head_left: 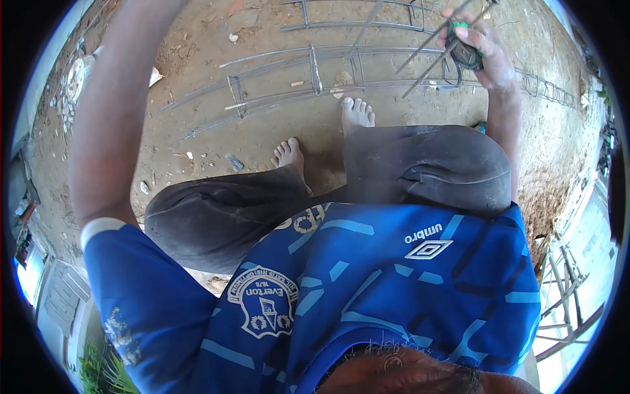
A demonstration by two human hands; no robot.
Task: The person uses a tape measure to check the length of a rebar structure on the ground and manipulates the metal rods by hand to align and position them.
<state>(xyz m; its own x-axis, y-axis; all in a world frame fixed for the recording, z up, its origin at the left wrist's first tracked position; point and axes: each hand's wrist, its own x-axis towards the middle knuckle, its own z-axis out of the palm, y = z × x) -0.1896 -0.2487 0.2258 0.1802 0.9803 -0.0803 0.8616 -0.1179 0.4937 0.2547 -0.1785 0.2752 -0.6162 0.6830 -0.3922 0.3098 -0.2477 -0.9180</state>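
Observation:
My right hand [479, 52] is raised at the upper right, closed on a dark coil of binding wire [464, 56] with a green bit at the fingers, against thin steel rods [430, 56] that slant across it. My left arm [111, 111] reaches up along the left side, and its hand is cut off by the top edge. A long cage of steel bars with square stirrups [308, 75] lies on the dirt ground in front of my bare feet [357, 111]. I am wearing a blue shirt and dark trousers.
Bare sandy ground [210, 131] with small stones and scraps spreads around the cage. More bent bars [354, 23] lie at the top. Rubble lines the left edge [72, 79]. A metal frame [564, 295] stands at the lower right.

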